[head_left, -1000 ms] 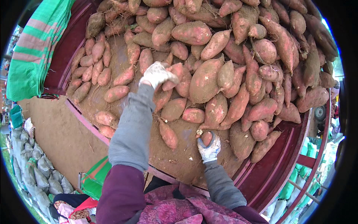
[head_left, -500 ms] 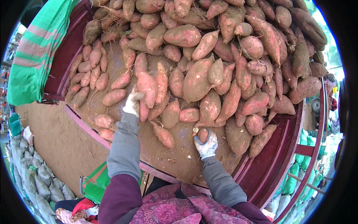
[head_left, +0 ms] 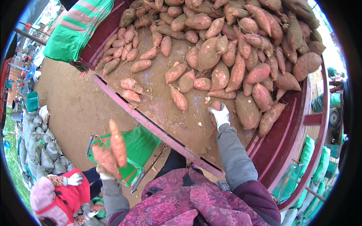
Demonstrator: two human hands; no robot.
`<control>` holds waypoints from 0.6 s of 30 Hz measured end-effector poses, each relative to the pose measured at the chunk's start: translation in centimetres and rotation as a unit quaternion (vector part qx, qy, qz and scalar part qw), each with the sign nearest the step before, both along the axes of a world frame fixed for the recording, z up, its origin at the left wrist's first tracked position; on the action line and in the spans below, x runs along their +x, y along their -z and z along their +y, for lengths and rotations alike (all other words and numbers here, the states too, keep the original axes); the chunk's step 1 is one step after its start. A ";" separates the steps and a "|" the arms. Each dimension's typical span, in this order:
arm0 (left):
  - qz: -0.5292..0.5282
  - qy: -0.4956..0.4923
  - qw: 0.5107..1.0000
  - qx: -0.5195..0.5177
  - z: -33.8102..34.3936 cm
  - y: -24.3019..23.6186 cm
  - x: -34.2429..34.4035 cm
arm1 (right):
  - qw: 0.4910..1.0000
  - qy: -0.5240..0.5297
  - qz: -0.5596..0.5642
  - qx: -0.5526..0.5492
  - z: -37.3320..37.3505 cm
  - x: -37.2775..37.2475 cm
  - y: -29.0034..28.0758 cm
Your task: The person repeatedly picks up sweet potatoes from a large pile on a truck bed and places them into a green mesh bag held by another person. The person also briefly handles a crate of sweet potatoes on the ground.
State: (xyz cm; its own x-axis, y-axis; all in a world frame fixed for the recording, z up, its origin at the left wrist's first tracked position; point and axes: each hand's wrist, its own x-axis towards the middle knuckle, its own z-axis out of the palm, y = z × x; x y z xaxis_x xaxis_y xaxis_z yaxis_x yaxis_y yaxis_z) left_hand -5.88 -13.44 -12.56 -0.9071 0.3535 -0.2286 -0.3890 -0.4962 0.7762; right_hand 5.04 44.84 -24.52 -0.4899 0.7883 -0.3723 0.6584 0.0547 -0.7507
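My left hand, in a pale glove and partly hidden, is at the lower left with two sweet potatoes against it, a broad one and a slimmer orange-red one. Both are above the green woven sack hanging on a metal frame beside the cart. On the cart bed, my right hand, in a white and grey glove, is closed around a small sweet potato. A large soil-covered sweet potato lies just to its right.
A tall heap of sweet potatoes fills the cart's far and right side. Smaller ones lie far left. A pink metal rim edges the bed. Folded green sacks drape over the far left wall. Another person is at lower left.
My left hand has lifted sweet potatoes off the bed and swung them down-left over the green sack. My right hand remains around the small sweet potato. The view has shifted left.
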 end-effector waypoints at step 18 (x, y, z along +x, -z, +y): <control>-0.141 0.208 0.963 -0.100 12.8 -1.0 5.5 | 0.742 -0.011 0.410 -0.530 -15.3 23.7 -15.6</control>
